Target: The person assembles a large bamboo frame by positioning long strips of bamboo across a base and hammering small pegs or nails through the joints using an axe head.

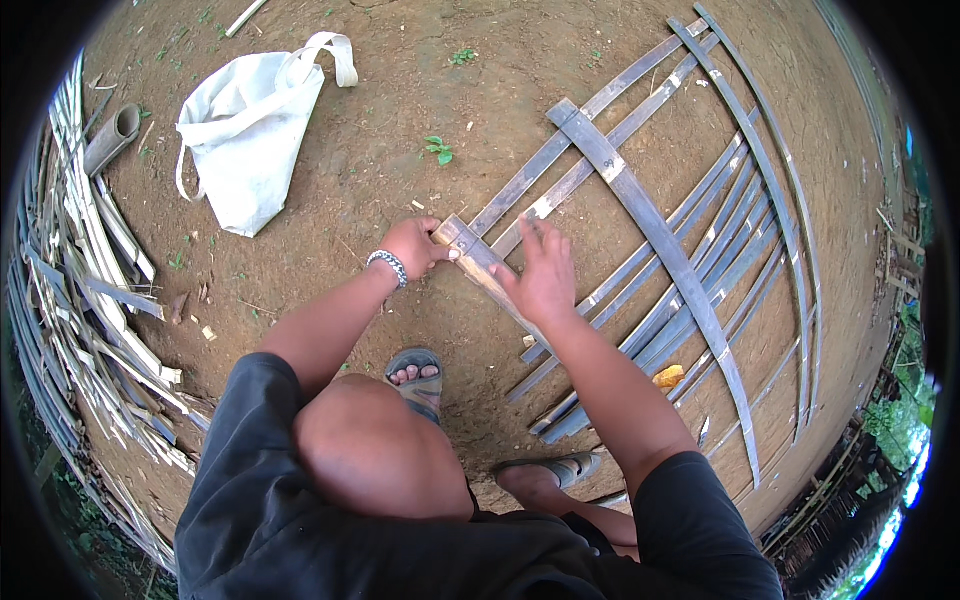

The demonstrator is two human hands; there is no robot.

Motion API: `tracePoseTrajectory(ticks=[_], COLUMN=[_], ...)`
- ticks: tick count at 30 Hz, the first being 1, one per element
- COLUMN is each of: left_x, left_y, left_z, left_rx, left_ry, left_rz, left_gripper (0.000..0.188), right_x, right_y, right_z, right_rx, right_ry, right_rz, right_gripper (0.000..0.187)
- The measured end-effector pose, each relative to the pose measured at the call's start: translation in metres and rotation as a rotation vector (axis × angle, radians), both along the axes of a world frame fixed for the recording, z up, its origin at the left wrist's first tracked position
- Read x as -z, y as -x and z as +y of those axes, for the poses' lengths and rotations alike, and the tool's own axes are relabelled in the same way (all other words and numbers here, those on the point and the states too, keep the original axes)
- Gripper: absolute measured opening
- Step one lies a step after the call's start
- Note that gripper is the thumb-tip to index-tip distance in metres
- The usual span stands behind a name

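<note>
Here, left hand (408, 246) pinching slat (482, 265), right hand (545, 275) palm-down

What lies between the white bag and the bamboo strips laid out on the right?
Mostly brown dirt, with a small green plant; lower down, the left hand comes between them too. The head view shows this.

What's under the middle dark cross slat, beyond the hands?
Several lengthwise slats pass under the middle cross slat, showing on both sides. Their covered stretches, and any fastening there, can't be seen.
</note>
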State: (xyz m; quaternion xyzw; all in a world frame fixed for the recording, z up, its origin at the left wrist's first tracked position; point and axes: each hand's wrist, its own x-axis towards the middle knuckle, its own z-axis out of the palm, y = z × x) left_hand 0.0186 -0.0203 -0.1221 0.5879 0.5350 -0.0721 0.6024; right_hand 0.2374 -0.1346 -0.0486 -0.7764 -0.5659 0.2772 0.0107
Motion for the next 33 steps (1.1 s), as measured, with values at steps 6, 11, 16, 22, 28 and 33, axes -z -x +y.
tracePoseTrajectory(ticks=[6,11,16,22,28,33], left_x=[-0.001,-0.028,-0.067,-0.055,-0.025,-0.019], left_y=[0.0,-0.009,-0.029,-0.045,-0.088,-0.088], left_z=[0.016,0.024,0.01,0.007,0.002,-0.003], left_rx=[0.016,0.379,0.557,0.557,0.896,0.943], left_ry=[0.126,-0.241,-0.544,-0.813,-0.885,-0.938], left_rz=[0.038,0.246,0.395,0.018,-0.187,-0.157], left_gripper=[0.023,0.043,0.068,0.069,0.062,0.057], right_x=[0.008,0.001,-0.003,0.0,-0.004,0.0], right_y=[0.019,0.023,0.024,0.018,0.013,0.009], right_z=[-0.019,-0.006,-0.003,-0.009,-0.007,-0.012], right_rx=[-0.086,-0.127,-0.123,-0.092,-0.072,-0.063], right_ry=[0.216,0.358,0.357,0.319,0.36,0.313], right_rz=[-0.108,-0.154,-0.121,-0.065,0.001,0.022], right_gripper=[0.094,0.094,0.092,0.09,0.082,0.079])
